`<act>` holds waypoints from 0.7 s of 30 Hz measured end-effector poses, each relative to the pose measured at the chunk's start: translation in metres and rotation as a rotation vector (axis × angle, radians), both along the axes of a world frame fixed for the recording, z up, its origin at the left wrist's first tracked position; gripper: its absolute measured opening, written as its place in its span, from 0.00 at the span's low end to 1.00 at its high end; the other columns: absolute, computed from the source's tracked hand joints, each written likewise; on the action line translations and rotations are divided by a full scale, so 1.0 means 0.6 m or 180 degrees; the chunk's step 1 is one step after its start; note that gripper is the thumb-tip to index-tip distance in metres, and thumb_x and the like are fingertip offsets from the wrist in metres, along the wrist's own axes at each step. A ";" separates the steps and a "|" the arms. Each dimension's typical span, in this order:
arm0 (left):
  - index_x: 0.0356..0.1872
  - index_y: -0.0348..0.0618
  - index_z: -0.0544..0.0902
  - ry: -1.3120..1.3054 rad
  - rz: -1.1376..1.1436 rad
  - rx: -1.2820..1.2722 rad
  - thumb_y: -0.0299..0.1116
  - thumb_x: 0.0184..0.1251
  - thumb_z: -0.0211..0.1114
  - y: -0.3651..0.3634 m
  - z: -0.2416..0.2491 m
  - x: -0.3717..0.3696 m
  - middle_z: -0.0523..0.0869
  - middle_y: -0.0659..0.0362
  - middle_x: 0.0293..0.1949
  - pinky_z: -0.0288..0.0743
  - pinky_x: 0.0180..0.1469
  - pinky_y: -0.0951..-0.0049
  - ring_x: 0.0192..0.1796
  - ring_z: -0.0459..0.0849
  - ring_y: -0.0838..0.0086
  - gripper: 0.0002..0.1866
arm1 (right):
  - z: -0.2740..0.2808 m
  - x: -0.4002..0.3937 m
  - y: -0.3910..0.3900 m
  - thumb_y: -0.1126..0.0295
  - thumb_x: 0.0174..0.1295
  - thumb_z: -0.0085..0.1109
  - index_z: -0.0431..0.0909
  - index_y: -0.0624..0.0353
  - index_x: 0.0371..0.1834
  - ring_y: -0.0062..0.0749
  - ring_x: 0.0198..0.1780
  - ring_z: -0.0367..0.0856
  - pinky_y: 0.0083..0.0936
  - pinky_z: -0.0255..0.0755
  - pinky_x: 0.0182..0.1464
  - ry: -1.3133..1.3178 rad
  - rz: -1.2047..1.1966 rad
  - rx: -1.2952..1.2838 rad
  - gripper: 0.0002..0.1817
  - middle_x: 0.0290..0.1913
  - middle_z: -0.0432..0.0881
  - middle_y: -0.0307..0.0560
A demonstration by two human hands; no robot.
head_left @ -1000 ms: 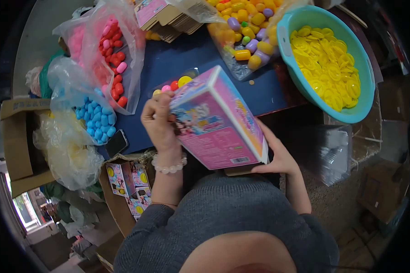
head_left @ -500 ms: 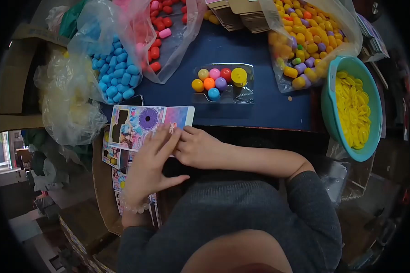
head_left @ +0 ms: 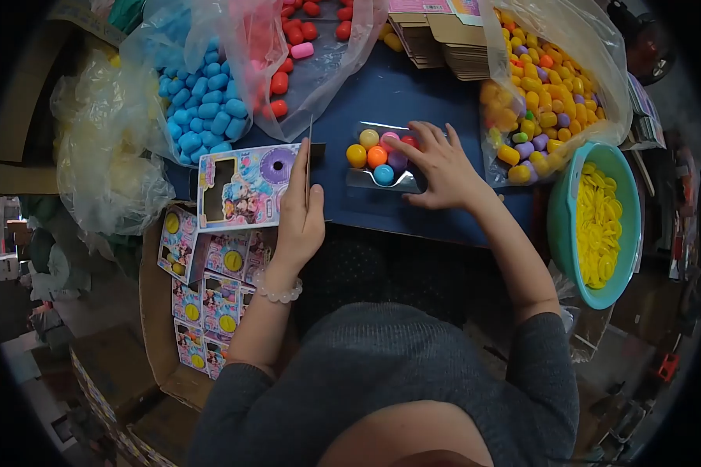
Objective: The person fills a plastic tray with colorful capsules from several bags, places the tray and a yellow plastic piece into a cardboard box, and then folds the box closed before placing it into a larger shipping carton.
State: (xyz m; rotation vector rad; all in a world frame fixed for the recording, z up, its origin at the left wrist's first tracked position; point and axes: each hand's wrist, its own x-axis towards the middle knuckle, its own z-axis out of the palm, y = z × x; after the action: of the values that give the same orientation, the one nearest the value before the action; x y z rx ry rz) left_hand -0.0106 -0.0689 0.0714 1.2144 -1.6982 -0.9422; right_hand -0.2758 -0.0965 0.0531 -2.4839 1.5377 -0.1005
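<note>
My left hand [head_left: 300,214] grips the right end of a printed cardboard box [head_left: 237,187] with a cut-out window and a purple disc design. The thumb lies on the near face, and an end flap stands raised beside the fingers. My right hand [head_left: 448,167] is spread over the right part of a clear plastic tray [head_left: 358,179], its index finger reaching across the colored balls. An orange ball [head_left: 377,156], a blue ball [head_left: 383,175] and several others sit in the tray. The hand hides the tray's right end.
Bags of blue capsules [head_left: 206,109], red capsules [head_left: 279,83] and orange capsules [head_left: 572,86] lie along the table [head_left: 444,226]. Flat cartons [head_left: 463,50] are stacked at the back. A teal basin [head_left: 557,233] holds yellow discs. Finished-looking printed boxes [head_left: 220,300] fill a carton [head_left: 156,335] below.
My right hand has left the box and moved right onto the tray. The box now stands opened out in my left hand, which has shifted to its right end. The view has shifted slightly.
</note>
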 end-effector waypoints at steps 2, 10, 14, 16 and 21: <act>0.77 0.34 0.51 0.0429 -0.0284 0.0130 0.18 0.68 0.46 -0.010 -0.006 -0.003 0.55 0.45 0.77 0.42 0.78 0.65 0.80 0.51 0.60 0.35 | -0.002 -0.019 0.008 0.47 0.39 0.70 0.60 0.35 0.77 0.57 0.74 0.57 0.63 0.43 0.74 -0.0209 0.0008 -0.0057 0.54 0.71 0.61 0.59; 0.77 0.34 0.49 0.0680 -0.0788 -0.0184 0.18 0.68 0.44 0.000 -0.010 -0.076 0.52 0.45 0.78 0.42 0.78 0.64 0.81 0.48 0.58 0.35 | 0.006 -0.063 0.087 0.53 0.39 0.69 0.67 0.35 0.73 0.52 0.70 0.63 0.62 0.44 0.75 -0.0930 -0.0279 -0.0234 0.48 0.66 0.65 0.54; 0.78 0.33 0.47 0.0792 -0.1184 0.0238 0.20 0.70 0.46 0.036 0.016 -0.115 0.50 0.45 0.78 0.43 0.78 0.65 0.81 0.48 0.59 0.35 | 0.012 -0.066 0.116 0.52 0.39 0.69 0.66 0.37 0.73 0.52 0.71 0.61 0.62 0.42 0.75 -0.0959 -0.0352 -0.0158 0.48 0.66 0.65 0.54; 0.78 0.34 0.45 0.1200 -0.1265 0.0634 0.21 0.71 0.46 0.056 0.023 -0.131 0.48 0.46 0.79 0.43 0.78 0.65 0.81 0.47 0.60 0.36 | 0.012 -0.064 0.129 0.49 0.39 0.71 0.65 0.39 0.73 0.53 0.71 0.60 0.62 0.42 0.75 -0.1010 -0.0418 -0.0095 0.50 0.67 0.65 0.54; 0.79 0.36 0.41 0.1536 -0.1369 0.0944 0.20 0.68 0.49 0.095 -0.011 -0.181 0.44 0.47 0.80 0.42 0.78 0.64 0.81 0.46 0.60 0.40 | 0.008 -0.067 0.153 0.46 0.45 0.71 0.65 0.46 0.72 0.54 0.71 0.60 0.63 0.43 0.74 -0.1213 -0.0646 -0.0316 0.48 0.68 0.64 0.55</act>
State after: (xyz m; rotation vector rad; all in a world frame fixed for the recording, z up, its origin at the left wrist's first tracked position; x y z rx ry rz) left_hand -0.1191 -0.0120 0.0650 0.7140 -1.4762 -1.6468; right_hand -0.3161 -0.0045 0.0577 -2.2009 1.6365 -0.6560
